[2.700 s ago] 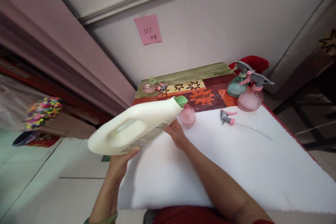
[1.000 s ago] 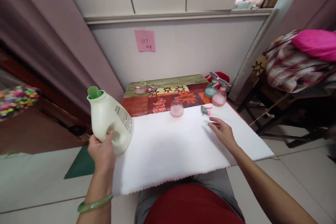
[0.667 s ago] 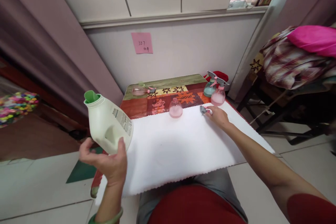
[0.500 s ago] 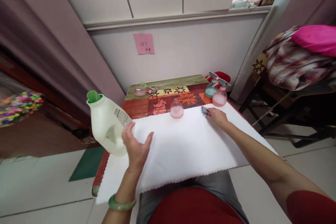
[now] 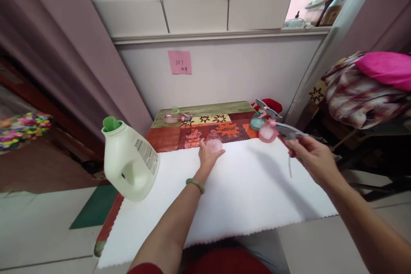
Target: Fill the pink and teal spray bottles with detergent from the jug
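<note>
My left hand (image 5: 208, 157), a green bangle at its wrist, is wrapped round a small clear bottle (image 5: 214, 139) of pinkish liquid, which has no spray head on it. Its thumb lies along the right side, its fingers along the left. Raised above the cloth's right part, my right hand (image 5: 316, 158) grips a grey spray head (image 5: 285, 130) with a thin tube dangling from it. Just behind that stand a pink spray bottle (image 5: 267, 132) and a teal spray bottle (image 5: 257, 122), both with grey-and-pink spray heads.
A large pale green jug (image 5: 131, 160) with a green spout stands at the left. Another spray bottle (image 5: 172, 117) lies on its side at the back. A white cloth (image 5: 237, 192) covers the table's front. Clothes (image 5: 369, 90) are piled at the right.
My left hand has moved from beside the jug to the small bottle and closed round it. My right hand has lifted the spray head off the cloth, up and to the right.
</note>
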